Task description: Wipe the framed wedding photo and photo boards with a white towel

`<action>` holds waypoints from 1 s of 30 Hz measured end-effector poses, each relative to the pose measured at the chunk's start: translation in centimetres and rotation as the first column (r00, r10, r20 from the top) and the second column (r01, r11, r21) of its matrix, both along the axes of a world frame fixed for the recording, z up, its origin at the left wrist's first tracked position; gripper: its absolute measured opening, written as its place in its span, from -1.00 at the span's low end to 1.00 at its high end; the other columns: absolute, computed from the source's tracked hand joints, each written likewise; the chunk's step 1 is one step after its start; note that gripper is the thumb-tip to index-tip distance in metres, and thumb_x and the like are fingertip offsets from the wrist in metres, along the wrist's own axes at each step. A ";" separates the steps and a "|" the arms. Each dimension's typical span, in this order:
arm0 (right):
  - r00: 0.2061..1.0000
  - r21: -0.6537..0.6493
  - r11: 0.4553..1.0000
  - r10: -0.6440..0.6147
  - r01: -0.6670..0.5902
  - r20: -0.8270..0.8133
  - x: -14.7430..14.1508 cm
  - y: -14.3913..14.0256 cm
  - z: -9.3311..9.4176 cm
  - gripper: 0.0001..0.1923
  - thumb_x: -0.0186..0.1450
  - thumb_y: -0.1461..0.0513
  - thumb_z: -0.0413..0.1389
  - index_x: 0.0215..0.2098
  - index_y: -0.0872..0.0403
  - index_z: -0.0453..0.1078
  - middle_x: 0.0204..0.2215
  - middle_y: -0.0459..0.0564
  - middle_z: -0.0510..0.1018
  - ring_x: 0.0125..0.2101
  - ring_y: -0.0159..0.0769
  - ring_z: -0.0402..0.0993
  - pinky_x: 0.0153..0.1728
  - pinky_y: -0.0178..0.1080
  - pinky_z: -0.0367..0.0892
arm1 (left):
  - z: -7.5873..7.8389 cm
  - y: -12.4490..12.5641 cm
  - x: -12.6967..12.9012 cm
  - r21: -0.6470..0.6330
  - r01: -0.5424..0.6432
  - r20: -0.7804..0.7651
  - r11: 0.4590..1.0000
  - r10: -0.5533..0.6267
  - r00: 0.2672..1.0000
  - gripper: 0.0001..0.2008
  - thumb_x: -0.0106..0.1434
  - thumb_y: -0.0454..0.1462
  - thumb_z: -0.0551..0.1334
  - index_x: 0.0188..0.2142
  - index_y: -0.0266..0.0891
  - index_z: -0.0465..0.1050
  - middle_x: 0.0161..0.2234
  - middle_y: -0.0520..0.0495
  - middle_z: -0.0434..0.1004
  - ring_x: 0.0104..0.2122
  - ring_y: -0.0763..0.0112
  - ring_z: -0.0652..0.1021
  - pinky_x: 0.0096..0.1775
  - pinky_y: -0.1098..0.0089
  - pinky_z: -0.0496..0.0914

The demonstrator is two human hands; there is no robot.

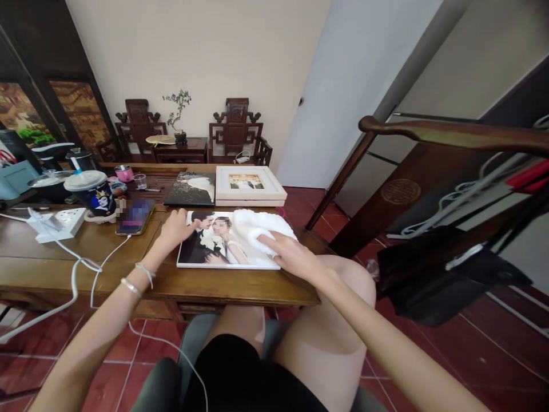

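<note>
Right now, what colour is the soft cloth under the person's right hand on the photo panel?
The fluffy cloth is white, seen in the head view; the right hand presses on it.

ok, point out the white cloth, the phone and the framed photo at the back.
white cloth (257, 228), head view, middle of the folds
phone (136, 217), head view, screen centre
framed photo (249, 184), head view, picture inside the frame

table (64, 257): polished wood | photo print (206, 246): glossy | cloth (257, 229): fluffy white
</note>
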State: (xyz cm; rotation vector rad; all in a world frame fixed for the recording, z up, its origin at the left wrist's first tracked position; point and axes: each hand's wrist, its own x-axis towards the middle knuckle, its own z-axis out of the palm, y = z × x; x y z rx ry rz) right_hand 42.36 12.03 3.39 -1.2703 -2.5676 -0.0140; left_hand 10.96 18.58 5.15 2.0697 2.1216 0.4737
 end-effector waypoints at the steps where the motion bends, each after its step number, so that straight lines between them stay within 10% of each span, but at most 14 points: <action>1: 1.000 0.008 1.000 -0.007 0.007 -0.016 -0.1 0.7 -0.2 -0.30 0.08 0.55 -0.07 0.15 0.07 0.33 0.22 0.23 0.34 0.19 -0.01 0.33 0.08 -0.01 0.37 | -0.6 -0.7 0.1 0.042 0.031 0.021 0.999 -0.032 0.999 -0.42 0.25 0.03 0.19 0.10 -0.34 0.31 0.06 -0.41 0.37 0.07 -0.07 0.46 0.05 0.08 0.34; 9: 0.999 0.057 0.998 0.035 -0.035 0.002 -1.3 2.8 -2.4 -0.26 0.02 0.60 -0.12 0.11 0.05 0.34 0.31 0.17 0.22 0.34 0.00 0.00 0.24 0.15 0.13 | -3.7 -5.7 0.9 0.157 0.277 0.097 0.948 -0.294 0.951 -0.49 0.30 -0.06 0.18 0.20 -0.13 0.24 0.37 -0.29 -0.10 0.33 -0.17 0.04 0.21 -0.14 0.12; 18: 0.999 0.054 0.998 0.019 -0.021 0.026 -1.4 2.0 -2.0 -0.28 0.01 0.60 -0.12 0.09 0.10 0.36 0.30 0.18 0.23 0.33 0.01 0.02 0.25 0.12 0.11 | -4.2 -5.2 -0.2 0.264 0.370 0.252 0.891 -0.434 0.865 -0.58 0.35 -0.15 0.09 0.16 -0.19 0.34 0.30 -0.22 0.20 0.29 0.15 0.23 0.29 0.07 0.10; 30: 0.999 0.079 0.997 0.005 -0.002 -0.039 -3.1 6.9 -1.3 -0.31 0.09 0.57 -0.10 0.16 0.15 0.30 0.23 0.26 0.31 0.26 -0.02 0.18 0.19 0.09 0.18 | -5.0 -3.8 -0.9 0.224 0.273 0.185 0.936 -0.315 0.931 -0.57 0.36 -0.21 0.01 0.17 -0.24 0.32 0.27 -0.23 0.23 0.29 0.15 0.21 0.29 0.08 0.08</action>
